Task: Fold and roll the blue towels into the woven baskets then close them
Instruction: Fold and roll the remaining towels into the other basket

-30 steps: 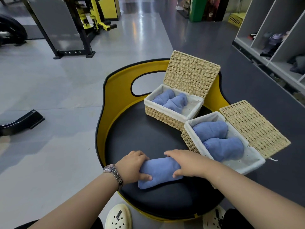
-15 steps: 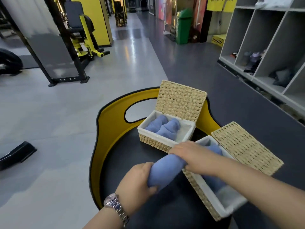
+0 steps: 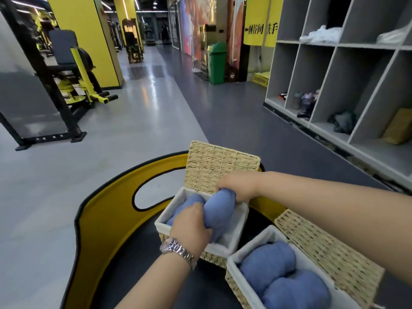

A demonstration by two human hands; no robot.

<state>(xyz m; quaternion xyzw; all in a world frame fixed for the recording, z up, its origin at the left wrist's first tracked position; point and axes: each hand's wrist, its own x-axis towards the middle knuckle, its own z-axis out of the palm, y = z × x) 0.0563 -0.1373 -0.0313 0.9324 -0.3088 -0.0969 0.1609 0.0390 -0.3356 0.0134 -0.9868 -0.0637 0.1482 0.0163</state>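
A rolled blue towel lies over the far woven basket, its long axis running from the near left up to the far right, roughly along the basket's own length, and it sits on the right-hand side of the white lining. The left hand, a metal watch on its wrist, is closed around the roll's near end; the right hand is curled over the far end, fingers wrapped round the cloth by the upright lid. Beside the roll, further left in the same basket, another blue towel shows, mostly hidden by the left hand. The near basket stands just beside the first, toward the lower right, with two rolled towels lying side by side in it and its woven lid thrown back flat to the right. Both baskets rest on a round black padded surface with a raised yellow rim that has an oval handle cut-out. Around it spreads a glossy grey gym floor; black-and-yellow exercise machines stand to the left, a green bin stands down the corridor, and open grey cubby shelves holding odd items run along the right wall
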